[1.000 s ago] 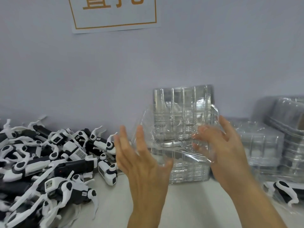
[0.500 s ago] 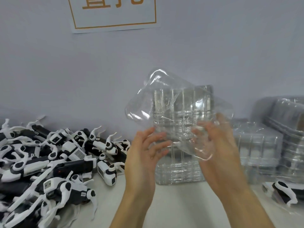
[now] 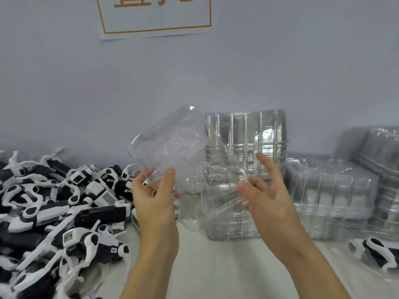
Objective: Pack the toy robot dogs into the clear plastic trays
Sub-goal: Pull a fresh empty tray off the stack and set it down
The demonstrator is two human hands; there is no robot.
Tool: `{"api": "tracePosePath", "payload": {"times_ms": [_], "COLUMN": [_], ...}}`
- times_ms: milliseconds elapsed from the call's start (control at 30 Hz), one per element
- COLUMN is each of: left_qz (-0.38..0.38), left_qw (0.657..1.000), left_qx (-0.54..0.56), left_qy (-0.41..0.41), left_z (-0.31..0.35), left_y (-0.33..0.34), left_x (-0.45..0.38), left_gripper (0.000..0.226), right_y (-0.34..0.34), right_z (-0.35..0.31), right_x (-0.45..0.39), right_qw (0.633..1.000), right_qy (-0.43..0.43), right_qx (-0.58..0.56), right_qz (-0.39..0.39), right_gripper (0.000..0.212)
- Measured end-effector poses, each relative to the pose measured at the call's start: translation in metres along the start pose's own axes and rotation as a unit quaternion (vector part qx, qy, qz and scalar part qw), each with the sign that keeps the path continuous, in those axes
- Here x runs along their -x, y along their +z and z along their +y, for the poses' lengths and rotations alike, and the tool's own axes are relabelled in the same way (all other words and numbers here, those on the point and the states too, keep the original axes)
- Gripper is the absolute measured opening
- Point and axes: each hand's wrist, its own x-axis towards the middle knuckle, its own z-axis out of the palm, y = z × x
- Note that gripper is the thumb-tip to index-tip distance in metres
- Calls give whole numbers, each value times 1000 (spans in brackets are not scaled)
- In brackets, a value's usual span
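Observation:
A clear plastic tray (image 3: 172, 152) is held up in the air in front of me, tilted to the left. My left hand (image 3: 154, 197) grips its lower left edge, thumb in front and fingers behind. My right hand (image 3: 264, 190) pinches the tray's lower right edge between thumb and fingertips. A heap of black-and-white toy robot dogs (image 3: 60, 203) covers the table on the left. One more toy dog (image 3: 376, 253) lies in a clear tray at the far right.
A tall stack of clear trays (image 3: 248, 134) stands on edge behind my hands against the grey wall. Lower stacks of trays (image 3: 330, 197) lie to the right. A white sign with an orange border (image 3: 155, 16) hangs on the wall above.
The tray has swung from the centre-right over to the left and tilted. My left hand has shifted to its lower left edge, and my right hand now holds only its right edge.

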Motion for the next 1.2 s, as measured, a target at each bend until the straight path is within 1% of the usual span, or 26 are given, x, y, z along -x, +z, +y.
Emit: {"api": "tracePosePath", "payload": {"times_ms": [67, 133, 200, 267, 367, 500, 567, 633, 700, 767, 833, 900, 967, 1100, 1133, 1200], "left_qz": [34, 38, 5, -46, -111, -170, -202, -235, -265, -297, -352, -396, -407, -401, -401, -404], "left_qw": [999, 998, 998, 996, 987, 969, 952, 925, 879, 827, 791, 764, 749, 721, 719, 727], "left_qx": [-30, -43, -47, -68, -95, -135, -182, -252, -335, -409, -446, -466, -487, -539, -545, -543], "left_qy": [15, 22, 28, 44, 68, 115, 141, 163, 211, 245, 228, 205, 190, 168, 158, 116], "left_z": [-2, -1, 1, 6, 13, 23, 27, 31, 36, 39, 39, 35, 29, 23, 23, 24], "left_y": [-4, -5, -6, -6, -6, -6, -8, -11, -14, -15, -14, -12, -10, -9, -10, -13], "left_x": [-3, -2, -3, -2, 0, 4, 3, 1, 0, 0, 3, 7, 10, 10, 9, 8], "left_gripper": [28, 28, 22, 18, 29, 43, 51, 58, 58, 58, 61, 62, 63, 74, 77, 83], "right_y": [-6, -11, -15, -19, -25, -24, -23, -23, -26, -28, -29, -31, -34, -36, -37, -39], "right_z": [0, 0, -1, -5, -12, -21, -26, -32, -38, -43, -44, -43, -42, -40, -40, -39], "right_x": [1, 2, 3, 4, 5, 7, 8, 8, 8, 7, 7, 8, 8, 7, 7, 7], "right_qw": [998, 996, 993, 989, 985, 979, 977, 979, 980, 976, 965, 949, 931, 917, 916, 924], "right_qy": [19, 34, 47, 55, 54, 45, 34, 9, -26, -56, -62, -48, -35, -24, -21, -17], "right_qx": [40, 65, 78, 93, 119, 159, 182, 185, 183, 201, 238, 288, 339, 385, 388, 375], "right_qz": [-32, -55, -77, -98, -114, -121, -109, -91, -70, -69, -91, -120, -133, -104, -95, -70], "right_gripper": [85, 87, 87, 85, 87, 95, 100, 104, 108, 112, 113, 108, 98, 74, 71, 70]}}
